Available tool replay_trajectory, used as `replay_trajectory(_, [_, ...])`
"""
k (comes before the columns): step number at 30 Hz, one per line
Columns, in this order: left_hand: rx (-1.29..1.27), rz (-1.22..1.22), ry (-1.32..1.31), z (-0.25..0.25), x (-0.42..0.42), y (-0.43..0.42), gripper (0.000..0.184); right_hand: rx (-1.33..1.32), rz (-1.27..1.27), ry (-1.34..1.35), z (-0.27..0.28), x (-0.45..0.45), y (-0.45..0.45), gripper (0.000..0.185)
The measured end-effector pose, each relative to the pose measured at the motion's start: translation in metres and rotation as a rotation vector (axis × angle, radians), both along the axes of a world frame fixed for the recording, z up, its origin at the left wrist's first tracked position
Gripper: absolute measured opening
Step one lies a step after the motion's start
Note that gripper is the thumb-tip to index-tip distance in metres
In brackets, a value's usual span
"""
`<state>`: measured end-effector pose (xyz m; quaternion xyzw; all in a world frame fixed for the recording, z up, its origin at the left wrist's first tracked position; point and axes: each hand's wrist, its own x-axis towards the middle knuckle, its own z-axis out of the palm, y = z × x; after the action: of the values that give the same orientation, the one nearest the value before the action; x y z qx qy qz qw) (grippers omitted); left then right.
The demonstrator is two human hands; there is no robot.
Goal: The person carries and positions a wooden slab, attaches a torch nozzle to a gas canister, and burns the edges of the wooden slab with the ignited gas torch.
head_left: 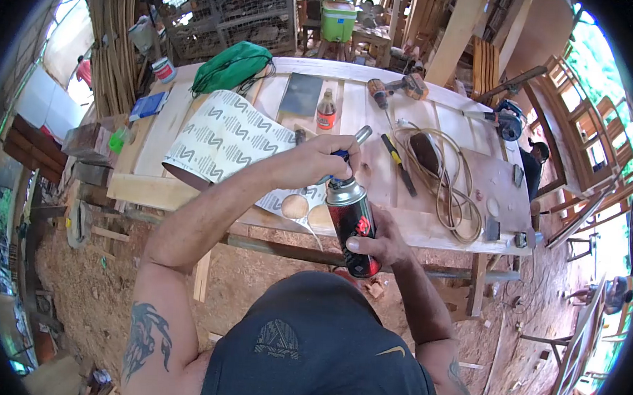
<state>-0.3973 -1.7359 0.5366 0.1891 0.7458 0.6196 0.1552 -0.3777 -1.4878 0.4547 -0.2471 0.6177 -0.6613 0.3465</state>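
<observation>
In front of my chest, my right hand [386, 242] is wrapped round a black and red gas canister [348, 217], held tilted. At the canister's top, my left hand [327, 157] grips a blowtorch head [342, 156] with blue parts and a metal tube. The fingers of the left hand hide part of the head, and I cannot tell how firmly it is joined to the canister. Just behind the canister, two round pale wooden pieces lie near the table's front edge, the left one [294, 206] on a printed sheet [226, 137] that curls up at its edge.
A wooden panel table [145, 188] spans the view. On it stand a cola bottle [326, 112], a cordless drill [379, 93], a black and yellow tool [398, 164], a coiled cord [466, 205], a green bag [232, 66] and an angle grinder [507, 120]. A person [537, 155] is at the right.
</observation>
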Motion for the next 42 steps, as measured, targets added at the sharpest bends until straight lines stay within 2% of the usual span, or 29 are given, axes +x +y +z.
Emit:
replay_trajectory(7, [-0.066,0.123,0.046,-0.006,0.006,0.008,0.010,0.141,-0.132,0.211,-0.001,0.019,-0.011,0.071])
replay_trajectory(11, [-0.122,0.153,0.060,-0.006,0.014,0.014,0.012,0.287,-0.158,0.339,0.007,0.020,-0.013,0.073])
replay_trajectory(13, [-0.161,0.214,0.085,0.000,0.018,0.018,0.016,0.373,-0.184,0.406,0.018,0.017,-0.015,0.075])
replay_trajectory(17, [-0.131,0.263,0.046,0.008,0.019,0.026,0.026,0.197,-0.344,0.446,0.022,0.016,-0.024,0.065])
replay_trajectory(20, [-0.109,0.176,0.039,-0.007,0.025,0.039,0.033,0.165,-0.440,0.630,0.020,0.016,-0.030,0.058])
replay_trajectory(23, [-0.087,0.261,0.003,-0.002,0.038,0.049,0.043,0.152,-0.507,0.547,0.004,0.023,-0.027,0.055])
replay_trajectory(24, [-0.103,0.213,-0.108,-0.002,0.038,0.045,0.052,0.156,-0.511,0.444,0.008,0.030,-0.025,0.049])
replay_trajectory(27, [-0.095,0.167,-0.180,0.007,0.052,0.053,0.061,0.208,-0.573,0.544,0.007,0.043,-0.013,0.047])
replay_trajectory(28, [-0.169,0.158,-0.100,0.006,0.056,0.058,0.072,0.200,-0.563,0.527,0.007,0.044,-0.009,0.049])
replay_trajectory(31, [-0.189,0.152,0.047,-0.017,0.066,0.077,0.075,0.131,-0.594,0.523,-0.011,0.052,0.011,0.054])
replay_trajectory(36, [-0.147,0.003,-0.002,-0.029,0.065,0.112,0.074,0.203,-0.666,0.585,-0.028,0.070,0.053,0.063])
replay_trajectory(39, [-0.192,-0.057,0.015,-0.027,0.066,0.146,0.075,0.136,-0.755,0.559,-0.033,0.082,0.082,0.070])
replay_trajectory(42, [-0.216,-0.143,0.117,-0.026,0.070,0.192,0.080,0.137,-0.874,0.606,-0.038,0.100,0.123,0.077])
